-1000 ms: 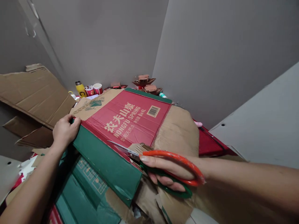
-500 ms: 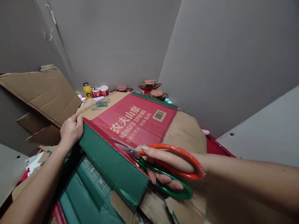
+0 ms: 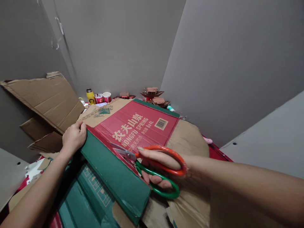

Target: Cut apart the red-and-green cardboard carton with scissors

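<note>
A red and green cardboard box (image 3: 152,118) with white lettering and a barcode lies in front of me, folded along one edge. My left hand (image 3: 74,135) grips its left corner, fingers curled over the edge. In my right hand (image 3: 159,164) is a pair of scissors (image 3: 174,152) with one orange and one green handle loop, fingers through both. The blades lie along the crease between the red panel and the green side (image 3: 116,174), where a slit shows. Part of the lower blade is hidden by the cardboard.
Brown cardboard flaps (image 3: 45,101) rise at the left. Behind the box stand a yellow bottle (image 3: 90,96), paper cups (image 3: 106,97) and small model boats (image 3: 152,92). Crumpled brown paper (image 3: 190,136) lies to the right. Grey walls (image 3: 118,47) enclose the back.
My right hand and the scissors have moved left, further along the crease, and the handle loops look closer together. My left hand keeps its hold on the corner. The view has shifted slightly.
</note>
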Demonstrator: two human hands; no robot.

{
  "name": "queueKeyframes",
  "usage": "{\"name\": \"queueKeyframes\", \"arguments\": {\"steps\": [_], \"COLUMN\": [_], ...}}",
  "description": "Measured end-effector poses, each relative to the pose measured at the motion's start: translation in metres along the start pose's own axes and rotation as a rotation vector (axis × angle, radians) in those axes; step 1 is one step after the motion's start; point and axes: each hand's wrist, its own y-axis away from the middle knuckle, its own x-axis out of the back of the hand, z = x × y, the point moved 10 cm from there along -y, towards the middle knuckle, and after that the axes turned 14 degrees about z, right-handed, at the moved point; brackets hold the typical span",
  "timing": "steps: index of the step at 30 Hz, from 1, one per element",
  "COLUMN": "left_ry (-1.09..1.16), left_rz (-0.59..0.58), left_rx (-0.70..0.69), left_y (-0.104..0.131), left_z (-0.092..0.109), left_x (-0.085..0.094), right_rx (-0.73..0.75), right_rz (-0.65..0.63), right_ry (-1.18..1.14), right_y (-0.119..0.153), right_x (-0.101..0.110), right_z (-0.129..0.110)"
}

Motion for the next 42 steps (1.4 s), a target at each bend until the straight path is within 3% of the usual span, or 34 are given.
{"name": "queueKeyframes", "arguments": {"steps": [7,14,22,26,30,38,42], "left_ry": [0.016,0.077,0.079,0.102,0.086,0.013,0.053], "left_rz": [0.002,0.011,0.043,0.039,0.024,-0.026,-0.095], "left_rx": [-0.035,0.011,0.016,0.034,0.041,0.014,0.040], "left_y": [0.000,-0.001,-0.001,-0.003,-0.005,-0.009,-0.014], "left_z": [0.000,-0.003,-0.005,-0.007,-0.008,-0.007,-0.009], "left_x": [-0.001,0.000,0.001,-0.001,-0.004,-0.008,-0.016], "right_rx": [0.194,0.047,0.242,0.115,0.076,0.239,0.147], "right_rz": [0.167,0.038,0.153,0.062,-0.029,0.112,0.067], "right_ry": [0.064,0.035,0.117,0.045,0.123,0.123,0.108], "right_y": [-0.009,-0.011,-0.019,-0.021,-0.024,-0.033,-0.026], "right_x": [0.011,0.001,0.008,0.006,-0.001,0.003,0.003], "right_z": [-0.002,-0.015,-0.021,-0.020,-0.033,-0.033,-0.032]}}
